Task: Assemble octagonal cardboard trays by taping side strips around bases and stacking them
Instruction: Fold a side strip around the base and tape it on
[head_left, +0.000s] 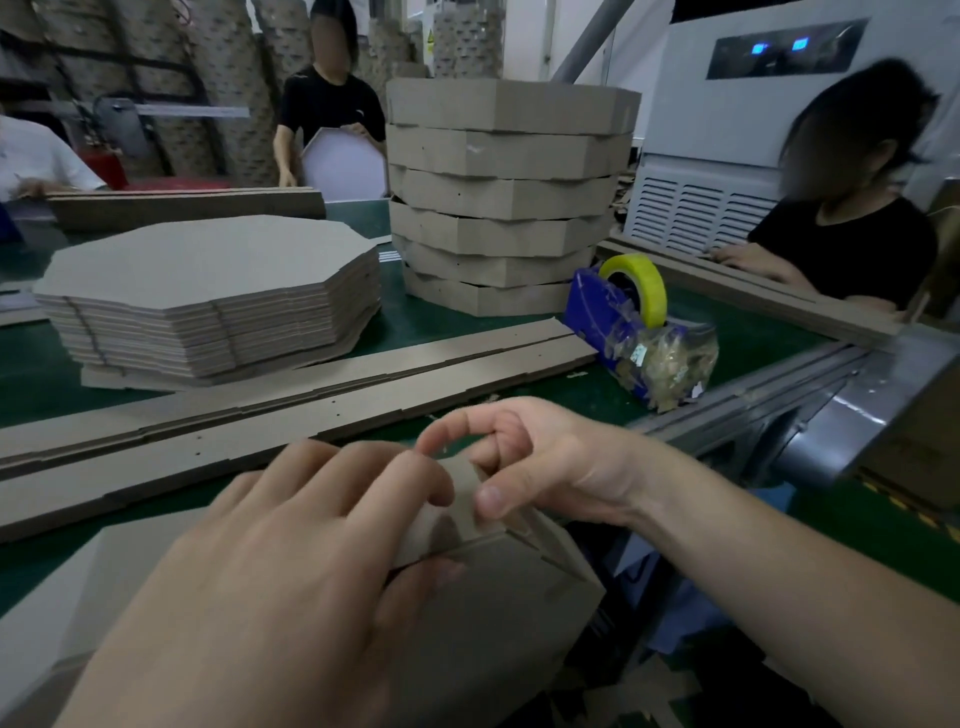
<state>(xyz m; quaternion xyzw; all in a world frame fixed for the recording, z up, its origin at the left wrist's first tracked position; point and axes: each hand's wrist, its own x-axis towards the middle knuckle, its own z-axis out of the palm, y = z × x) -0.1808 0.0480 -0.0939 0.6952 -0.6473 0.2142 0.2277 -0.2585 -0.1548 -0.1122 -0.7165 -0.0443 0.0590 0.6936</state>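
Observation:
A brown cardboard tray (498, 613) lies at the near edge of the green table, one corner toward the right. My left hand (291, 561) grips its side strip near that corner, fingers over the top edge and thumb below. My right hand (524, 462) pinches the upright end of the side strip (465, 506) at the same corner, thumb on the outside face. Whether tape is on the joint is hidden by my fingers. Long flat side strips (291, 410) lie across the table just beyond my hands.
A pile of flat octagonal bases (208, 291) stands at the left. A tall stack of finished trays (504, 192) rises behind centre. A blue dispenser with yellow tape (631, 322) sits right of the strips. Three people work around the table.

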